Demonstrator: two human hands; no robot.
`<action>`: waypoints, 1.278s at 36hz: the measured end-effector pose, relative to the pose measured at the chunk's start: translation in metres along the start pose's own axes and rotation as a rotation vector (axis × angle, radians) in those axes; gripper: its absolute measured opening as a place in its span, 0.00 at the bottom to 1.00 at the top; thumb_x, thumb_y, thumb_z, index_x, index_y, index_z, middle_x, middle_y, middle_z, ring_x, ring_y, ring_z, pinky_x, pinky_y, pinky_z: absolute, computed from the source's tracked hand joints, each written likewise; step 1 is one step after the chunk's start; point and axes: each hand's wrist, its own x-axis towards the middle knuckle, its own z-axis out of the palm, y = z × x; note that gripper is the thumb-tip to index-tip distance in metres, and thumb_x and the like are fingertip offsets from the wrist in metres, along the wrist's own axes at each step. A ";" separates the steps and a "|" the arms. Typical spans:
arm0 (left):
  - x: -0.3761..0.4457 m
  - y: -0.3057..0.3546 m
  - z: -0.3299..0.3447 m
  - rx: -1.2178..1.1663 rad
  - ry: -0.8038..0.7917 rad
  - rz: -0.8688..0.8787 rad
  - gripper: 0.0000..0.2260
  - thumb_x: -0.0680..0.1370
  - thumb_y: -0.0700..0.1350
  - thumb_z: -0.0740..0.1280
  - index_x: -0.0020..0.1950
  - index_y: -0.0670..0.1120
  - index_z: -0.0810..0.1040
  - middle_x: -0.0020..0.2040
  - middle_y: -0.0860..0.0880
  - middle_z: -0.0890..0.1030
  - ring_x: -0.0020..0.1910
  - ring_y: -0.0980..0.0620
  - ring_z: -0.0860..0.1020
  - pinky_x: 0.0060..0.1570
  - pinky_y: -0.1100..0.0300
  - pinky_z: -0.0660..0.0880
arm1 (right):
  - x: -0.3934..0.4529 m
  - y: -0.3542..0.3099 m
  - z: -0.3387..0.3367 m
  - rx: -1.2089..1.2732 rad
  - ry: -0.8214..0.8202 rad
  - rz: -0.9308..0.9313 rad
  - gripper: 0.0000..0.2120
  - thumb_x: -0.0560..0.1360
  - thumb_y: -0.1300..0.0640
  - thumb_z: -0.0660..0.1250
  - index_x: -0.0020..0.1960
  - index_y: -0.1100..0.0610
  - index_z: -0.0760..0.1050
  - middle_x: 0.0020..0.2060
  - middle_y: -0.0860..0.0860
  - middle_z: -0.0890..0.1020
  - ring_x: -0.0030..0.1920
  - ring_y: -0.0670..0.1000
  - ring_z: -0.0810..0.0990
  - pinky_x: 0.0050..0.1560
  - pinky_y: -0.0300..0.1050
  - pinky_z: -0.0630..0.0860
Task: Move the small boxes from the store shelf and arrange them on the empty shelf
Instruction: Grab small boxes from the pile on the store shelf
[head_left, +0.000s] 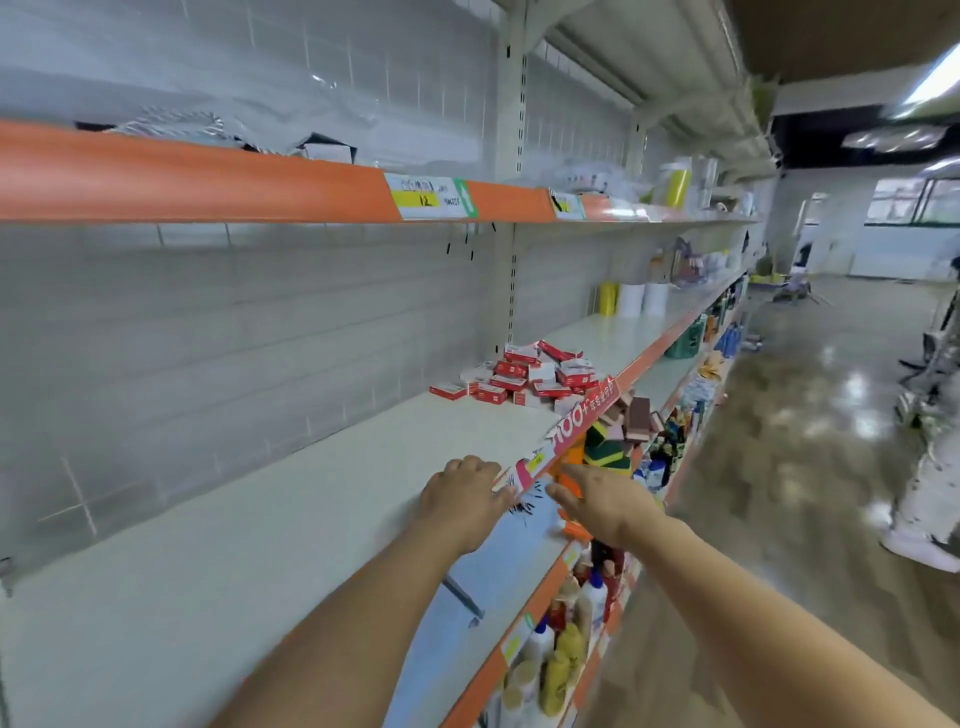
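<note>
A loose heap of several small red and white boxes (530, 376) lies on the pale middle shelf (291, 530), farther along to the right. My left hand (465, 496) hovers over the shelf's front edge, fingers spread and holding nothing. My right hand (597, 499) reaches forward just beyond the edge, fingers straight and holding nothing. Both hands are well short of the boxes. The frame is blurred by motion.
An orange price strip (208, 182) fronts the shelf above, carrying bagged goods. A red banner (576, 426) hangs on the middle shelf's edge. Sponges (623, 431) and bottles (561, 654) fill the lower shelves. Yellow and white cups (631, 299) stand farther down. The aisle floor (779, 493) runs on the right.
</note>
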 end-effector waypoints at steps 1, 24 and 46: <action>0.010 -0.006 0.001 0.007 0.003 -0.006 0.22 0.83 0.57 0.51 0.73 0.49 0.65 0.71 0.48 0.68 0.69 0.47 0.65 0.65 0.52 0.65 | 0.011 0.002 0.000 0.008 0.003 0.001 0.26 0.82 0.41 0.50 0.74 0.54 0.62 0.68 0.55 0.73 0.65 0.56 0.72 0.62 0.51 0.71; 0.202 -0.063 0.034 0.057 -0.043 -0.275 0.24 0.83 0.56 0.52 0.77 0.48 0.58 0.76 0.47 0.61 0.73 0.47 0.61 0.69 0.53 0.62 | 0.273 0.038 0.012 0.015 -0.041 -0.228 0.22 0.82 0.45 0.51 0.71 0.55 0.66 0.68 0.54 0.72 0.66 0.56 0.72 0.64 0.51 0.70; 0.284 -0.102 0.068 0.187 -0.108 -0.335 0.25 0.84 0.53 0.49 0.79 0.46 0.48 0.80 0.48 0.45 0.78 0.46 0.43 0.75 0.48 0.50 | 0.340 0.026 0.038 -0.178 0.049 -0.351 0.20 0.78 0.58 0.57 0.70 0.56 0.67 0.67 0.52 0.72 0.66 0.54 0.67 0.63 0.48 0.67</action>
